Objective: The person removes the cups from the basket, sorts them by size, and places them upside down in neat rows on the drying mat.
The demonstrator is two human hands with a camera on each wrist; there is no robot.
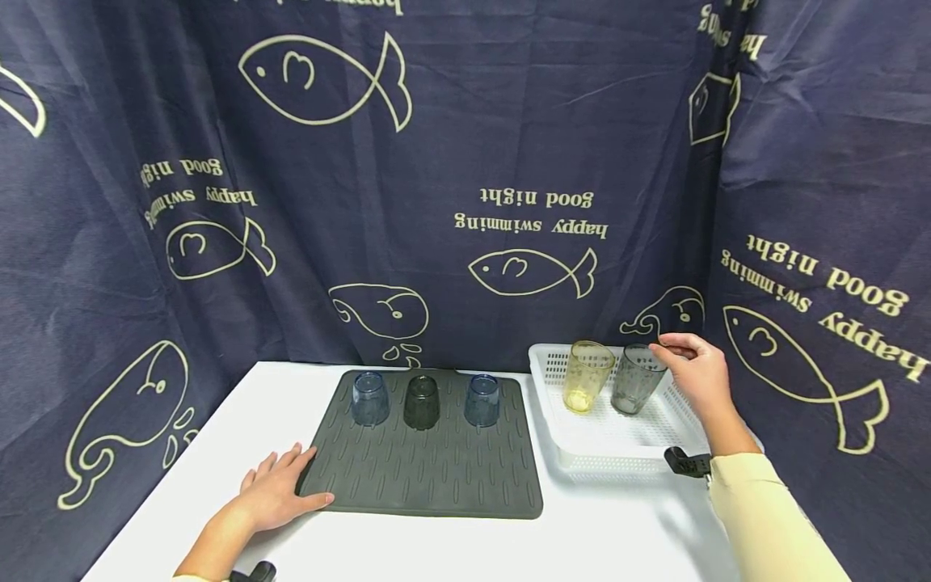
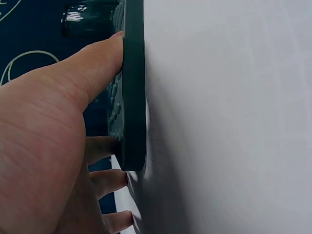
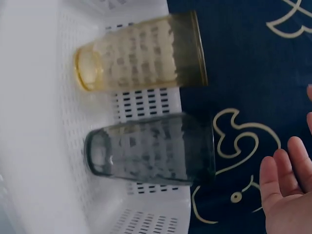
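Note:
My left hand (image 1: pixel 275 491) rests at the near left corner of the dark grey draining mat (image 1: pixel 429 485), fingers spread. In the left wrist view its thumb touches the mat's edge (image 2: pixel 134 97), and other fingertips reach down beside the corner. Over the white basket (image 1: pixel 596 453), my right hand (image 1: pixel 698 373) is beside the rim of a grey glass (image 1: pixel 634 384), with a gap between them in the right wrist view. The grey glass (image 3: pixel 151 151) stands upright in the basket, next to an upright yellow glass (image 1: pixel 585 380).
Towards the mat's back edge stand a blue glass (image 1: pixel 370 402), a dark grey glass (image 1: pixel 422 404) and another blue glass (image 1: pixel 482 402), all upside down. A navy curtain (image 1: pixel 436 162) with fish drawings hangs behind and beside the white table (image 1: pixel 407 550).

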